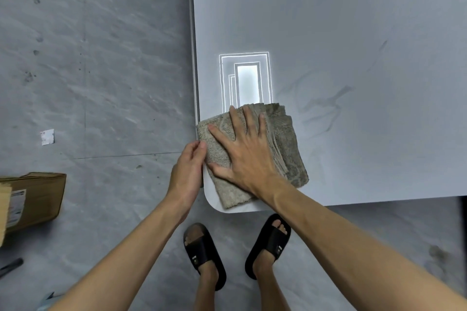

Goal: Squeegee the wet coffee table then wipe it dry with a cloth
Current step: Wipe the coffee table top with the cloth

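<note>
A folded beige-grey cloth (288, 149) lies on the near left corner of the pale marbled coffee table (341, 33). My right hand (242, 146) presses flat on the cloth with its fingers spread. At the table's left edge, my left hand (189, 169) pinches the cloth's left side between thumb and fingers. A bright rectangular reflection of a ceiling light (246, 81) shines on the tabletop just beyond the cloth. No squeegee is in view.
Grey stone-patterned floor surrounds the table on the left and front. A cardboard box (32, 199) sits at the left edge of view, a small white scrap (47, 137) lies on the floor, and my feet in black slides (204, 255) stand just before the table's corner.
</note>
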Available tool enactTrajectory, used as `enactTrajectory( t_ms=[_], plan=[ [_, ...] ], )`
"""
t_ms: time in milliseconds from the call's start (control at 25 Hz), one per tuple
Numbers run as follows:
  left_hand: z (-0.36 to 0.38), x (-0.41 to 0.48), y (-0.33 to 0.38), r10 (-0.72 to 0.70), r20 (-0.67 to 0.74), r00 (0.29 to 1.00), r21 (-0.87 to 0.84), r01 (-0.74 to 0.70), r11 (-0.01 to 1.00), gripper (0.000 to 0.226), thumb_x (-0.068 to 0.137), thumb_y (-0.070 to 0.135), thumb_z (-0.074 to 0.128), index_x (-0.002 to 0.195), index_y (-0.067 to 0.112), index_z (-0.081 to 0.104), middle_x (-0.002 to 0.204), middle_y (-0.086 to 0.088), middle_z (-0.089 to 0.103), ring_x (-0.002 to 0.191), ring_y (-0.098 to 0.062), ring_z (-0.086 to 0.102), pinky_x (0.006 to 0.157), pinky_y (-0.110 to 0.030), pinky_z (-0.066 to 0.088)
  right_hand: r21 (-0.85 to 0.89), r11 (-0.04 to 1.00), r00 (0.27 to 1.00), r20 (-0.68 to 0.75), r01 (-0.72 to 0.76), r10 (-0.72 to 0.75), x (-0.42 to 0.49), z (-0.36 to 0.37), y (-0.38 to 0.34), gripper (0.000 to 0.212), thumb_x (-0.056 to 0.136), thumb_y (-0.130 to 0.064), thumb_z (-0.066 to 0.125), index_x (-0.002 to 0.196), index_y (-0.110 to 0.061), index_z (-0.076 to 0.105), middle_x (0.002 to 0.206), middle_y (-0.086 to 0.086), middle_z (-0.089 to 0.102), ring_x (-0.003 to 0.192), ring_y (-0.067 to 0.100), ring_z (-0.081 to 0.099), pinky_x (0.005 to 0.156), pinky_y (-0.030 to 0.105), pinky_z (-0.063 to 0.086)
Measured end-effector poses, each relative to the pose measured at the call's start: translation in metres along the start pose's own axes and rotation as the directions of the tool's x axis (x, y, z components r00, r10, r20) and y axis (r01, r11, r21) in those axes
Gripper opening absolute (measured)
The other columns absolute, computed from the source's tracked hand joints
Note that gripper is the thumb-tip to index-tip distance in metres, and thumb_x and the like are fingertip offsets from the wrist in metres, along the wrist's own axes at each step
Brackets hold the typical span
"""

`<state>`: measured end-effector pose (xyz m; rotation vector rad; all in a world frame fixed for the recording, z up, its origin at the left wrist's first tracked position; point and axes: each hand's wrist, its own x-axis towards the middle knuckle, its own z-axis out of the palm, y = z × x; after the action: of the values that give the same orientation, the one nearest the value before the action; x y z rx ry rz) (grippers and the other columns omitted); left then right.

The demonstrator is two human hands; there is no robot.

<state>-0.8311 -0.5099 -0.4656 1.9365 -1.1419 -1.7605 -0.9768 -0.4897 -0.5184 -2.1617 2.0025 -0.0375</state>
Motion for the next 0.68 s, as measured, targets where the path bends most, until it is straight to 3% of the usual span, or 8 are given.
enactTrajectory(
  t_ms=[120,240,400,520,680],
  plan=[
    [0.012,-0.015,-0.004,0.094,-0.035,0.995,0.299,-0.079,0.951,0.054,0.096,0.049,0.040,0.146,0.029,0.036,0.148,0.008,0.044,0.133,-0.012,0.044,0.109,-0.031,0.035,-0.016,1.000,1.000,-0.024,0.005,-0.006,-0.009,0.002,0.016,0.078,0.078,-0.078,0.038,0.147,-0.041,0.032,0.157,0.018,0.026,0.146,0.043,0.012,0.113,0.066,0.007],
    [0.021,-0.019,-0.006,0.095,0.013,0.995,0.420,-0.092,0.903,0.063,0.097,0.049,0.038,0.152,0.023,0.021,0.160,0.007,0.019,0.145,-0.013,0.024,0.118,-0.031,0.021,-0.037,0.997,0.997,-0.042,-0.070,0.069,-0.026,0.004,0.038,0.077,0.078,-0.078,0.039,0.146,-0.043,0.032,0.155,0.016,0.028,0.145,0.042,0.014,0.113,0.067,0.008],
    [0.032,-0.017,-0.002,0.076,0.021,0.997,0.528,-0.075,0.846,0.064,0.097,0.050,0.036,0.147,0.013,0.022,0.158,-0.007,0.024,0.142,-0.025,0.031,0.115,-0.046,0.031,-0.045,0.982,0.983,-0.045,-0.181,0.179,-0.050,0.000,0.085,0.077,0.079,-0.081,0.035,0.147,-0.044,0.028,0.156,0.013,0.026,0.146,0.039,0.014,0.113,0.066,0.009],
    [0.041,-0.017,0.004,0.047,0.009,0.999,0.594,-0.044,0.803,0.070,0.096,0.055,0.034,0.150,0.014,0.017,0.161,-0.009,0.015,0.145,-0.027,0.024,0.116,-0.046,0.027,-0.053,0.977,0.978,-0.039,-0.208,0.206,-0.059,-0.004,0.098,0.080,0.078,-0.083,0.034,0.148,-0.046,0.025,0.158,0.009,0.024,0.146,0.038,0.013,0.113,0.067,0.008],
    [0.045,-0.015,0.012,0.025,0.016,1.000,0.649,-0.029,0.760,0.072,0.094,0.058,0.033,0.150,0.014,0.017,0.161,-0.011,0.011,0.145,-0.029,0.023,0.115,-0.047,0.029,0.032,0.927,0.927,-0.039,-0.373,0.374,-0.064,-0.005,0.093,0.096,0.070,-0.091,0.035,0.151,-0.044,0.016,0.161,0.019,0.000,0.147,0.040,-0.008,0.113,0.065,-0.004]
  ],
)
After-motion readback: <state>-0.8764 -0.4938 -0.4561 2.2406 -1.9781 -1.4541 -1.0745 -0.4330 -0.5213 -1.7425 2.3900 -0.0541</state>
